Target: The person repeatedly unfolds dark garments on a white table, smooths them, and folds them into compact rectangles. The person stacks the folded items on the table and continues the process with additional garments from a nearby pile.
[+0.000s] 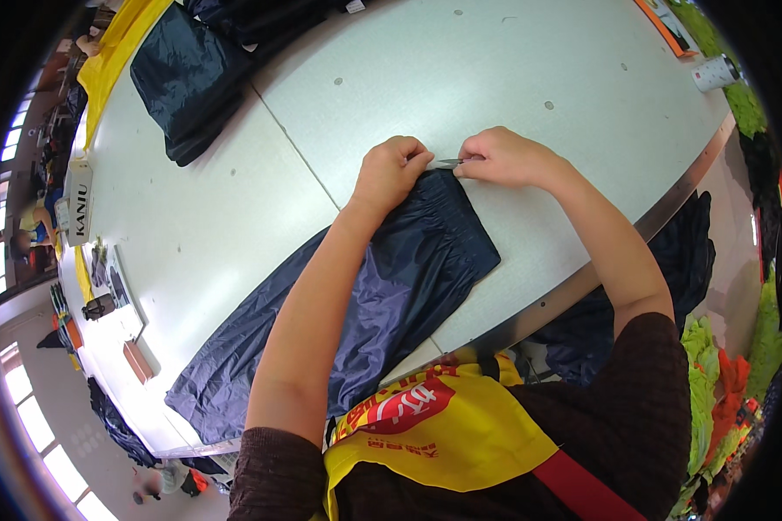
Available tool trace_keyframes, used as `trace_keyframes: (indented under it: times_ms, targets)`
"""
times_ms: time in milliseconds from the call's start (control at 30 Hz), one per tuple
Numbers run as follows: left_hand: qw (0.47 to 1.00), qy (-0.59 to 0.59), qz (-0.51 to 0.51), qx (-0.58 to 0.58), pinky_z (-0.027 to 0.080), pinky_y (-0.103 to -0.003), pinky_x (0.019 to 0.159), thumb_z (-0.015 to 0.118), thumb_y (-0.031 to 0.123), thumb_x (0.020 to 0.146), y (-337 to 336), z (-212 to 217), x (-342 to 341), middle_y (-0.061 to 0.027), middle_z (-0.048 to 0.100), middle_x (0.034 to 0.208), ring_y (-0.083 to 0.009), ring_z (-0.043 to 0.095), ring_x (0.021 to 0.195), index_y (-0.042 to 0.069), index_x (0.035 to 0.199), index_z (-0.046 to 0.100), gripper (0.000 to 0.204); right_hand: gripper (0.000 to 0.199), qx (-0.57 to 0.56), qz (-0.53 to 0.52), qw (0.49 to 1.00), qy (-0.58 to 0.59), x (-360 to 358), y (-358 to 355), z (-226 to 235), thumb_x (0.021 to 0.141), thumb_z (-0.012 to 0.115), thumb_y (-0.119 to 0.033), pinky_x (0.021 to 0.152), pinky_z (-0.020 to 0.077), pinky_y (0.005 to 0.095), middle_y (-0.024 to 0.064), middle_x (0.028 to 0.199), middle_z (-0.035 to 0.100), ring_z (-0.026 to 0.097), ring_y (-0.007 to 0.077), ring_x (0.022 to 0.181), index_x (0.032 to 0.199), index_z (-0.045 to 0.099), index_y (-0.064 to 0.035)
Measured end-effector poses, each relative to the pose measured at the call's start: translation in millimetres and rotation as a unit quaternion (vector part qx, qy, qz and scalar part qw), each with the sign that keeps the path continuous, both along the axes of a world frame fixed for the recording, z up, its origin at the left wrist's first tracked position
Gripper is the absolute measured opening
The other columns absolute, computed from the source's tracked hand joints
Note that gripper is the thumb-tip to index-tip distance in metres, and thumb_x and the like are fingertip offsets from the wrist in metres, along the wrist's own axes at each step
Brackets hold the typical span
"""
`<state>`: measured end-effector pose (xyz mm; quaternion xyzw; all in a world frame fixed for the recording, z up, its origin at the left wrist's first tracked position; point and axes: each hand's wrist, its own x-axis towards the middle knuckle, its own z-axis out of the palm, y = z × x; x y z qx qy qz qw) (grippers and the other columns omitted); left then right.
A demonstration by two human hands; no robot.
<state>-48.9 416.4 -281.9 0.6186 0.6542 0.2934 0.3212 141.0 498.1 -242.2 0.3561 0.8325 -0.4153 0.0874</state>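
Yellow apron (469, 443) drapes nearest. Left hand (394, 172), arm outstretched, pinches crinkly pants (400, 282) by the gathered waistband (460, 227); right hand (506, 157) grips a slim metal tool (451, 161).

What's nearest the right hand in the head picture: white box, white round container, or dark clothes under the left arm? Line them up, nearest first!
From the right hand:
1. Dark clothes: just below, to the left.
2. White round container: upper right.
3. White box: far left.

Garment (408, 265) on table (460, 69) — clothing pile (187, 82) beyond, leftward — box (80, 208) farther left.
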Motion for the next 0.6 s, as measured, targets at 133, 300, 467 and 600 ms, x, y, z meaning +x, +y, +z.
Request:
trace_keyframes:
  times_ms: [133,300,467,600]
  targets:
    - [0.999,0.026,0.007,0.046,0.047,-0.036,0.065,0.063,0.019,0.077,-1.8,-0.5,5.5,-0.0123,0.063,0.080,-0.0297,0.060,0.073,0.004,0.078,0.064,0.015,0.033,0.004,0.023,1.000,-0.017,-12.5,2.2,1.9,0.081,0.057,-0.029,0.067,0.0464,0.0338,0.0153,0.078,0.064,0.061,0.0250,0.072,0.092,0.064,0.0011]
    - [0.989,-0.023,0.102,0.107,0.047,-0.035,0.065,0.061,0.018,0.081,-5.1,4.7,4.7,-0.0144,0.062,0.079,-0.0281,0.060,0.071,0.002,0.080,0.063,0.016,0.028,0.115,-0.057,0.992,-0.010,-9.3,7.4,-15.3,0.083,0.055,-0.027,0.065,0.0458,0.0371,0.0154,0.076,0.062,0.060,0.0291,0.074,0.089,0.064,-0.0011]
    - [0.898,-0.243,0.313,0.190,0.039,-0.026,0.055,0.044,0.019,0.093,-57.1,38.5,-40.8,-0.0038,0.049,0.065,-0.0114,0.047,0.058,0.002,0.079,0.051,0.023,0.029,0.320,-0.211,0.917,-0.109,58.6,22.4,-32.0,0.084,0.056,-0.029,0.074,0.0467,0.0380,0.0152,0.102,0.060,0.057,0.0292,0.092,0.098,0.057,-0.0035]
    - [0.870,-0.137,0.415,0.229,0.041,-0.026,0.058,0.039,0.011,0.092,-160.5,61.0,-77.8,-0.0061,0.048,0.073,-0.0130,0.050,0.061,0.000,0.075,0.050,0.023,0.037,0.599,-0.184,0.774,-0.091,115.4,23.7,-64.6,0.083,0.059,-0.028,0.080,0.0458,0.0365,0.0153,0.112,0.057,0.052,0.0290,0.104,0.112,0.055,-0.0047]
